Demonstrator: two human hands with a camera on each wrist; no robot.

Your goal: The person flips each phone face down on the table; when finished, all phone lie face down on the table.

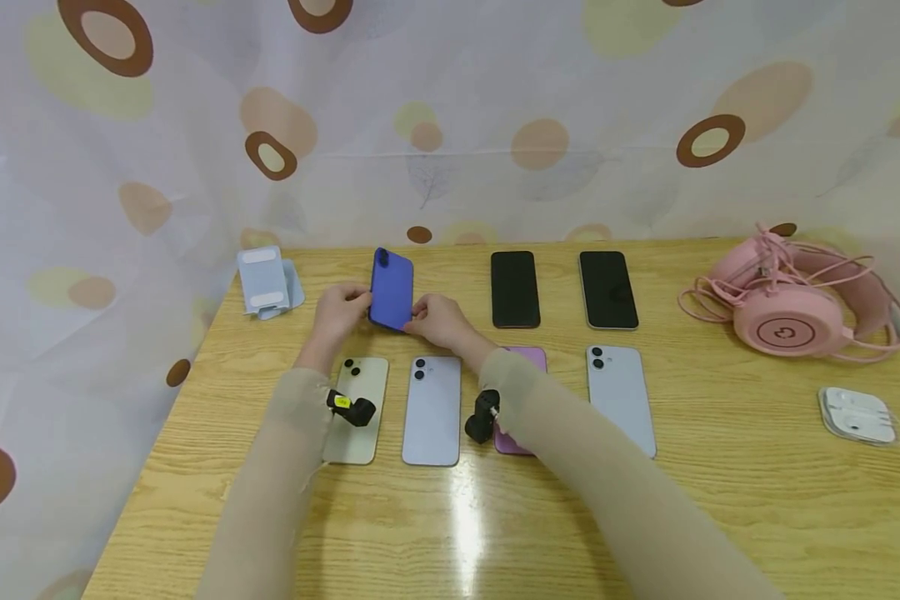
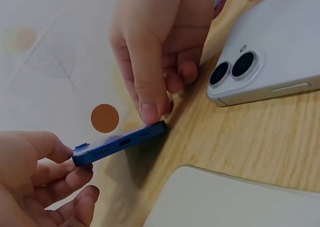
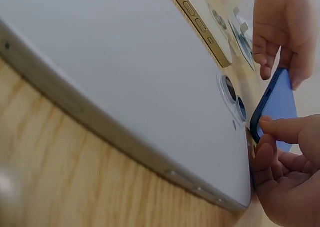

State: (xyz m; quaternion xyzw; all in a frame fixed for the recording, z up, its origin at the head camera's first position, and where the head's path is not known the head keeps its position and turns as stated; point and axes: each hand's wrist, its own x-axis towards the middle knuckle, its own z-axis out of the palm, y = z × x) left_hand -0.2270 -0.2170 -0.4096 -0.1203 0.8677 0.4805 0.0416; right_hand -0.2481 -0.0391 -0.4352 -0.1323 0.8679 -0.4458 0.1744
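Observation:
A blue phone point(image 1: 392, 292), back side up, is held between both hands above the back left of the wooden table. At its left edge my left hand point(image 1: 340, 312) pinches it between thumb and fingers. My right hand point(image 1: 442, 321) pinches the lower right corner. The phone's bottom edge point(image 2: 122, 143), with the charging port, faces the left wrist camera, and a shadow lies on the wood under it. Nearest the hands are a cream phone point(image 1: 363, 400) and a pale lavender phone point(image 1: 432, 417), both lying back up.
Two dark-screened phones point(image 1: 515, 289) point(image 1: 608, 289) lie at the back. A purple phone point(image 1: 525, 358) is partly hidden under the right forearm, with a light blue phone point(image 1: 621, 396) beyond. A blue stand point(image 1: 262, 279), pink headphones point(image 1: 789, 321) and cased white earphones point(image 1: 860, 417) flank them.

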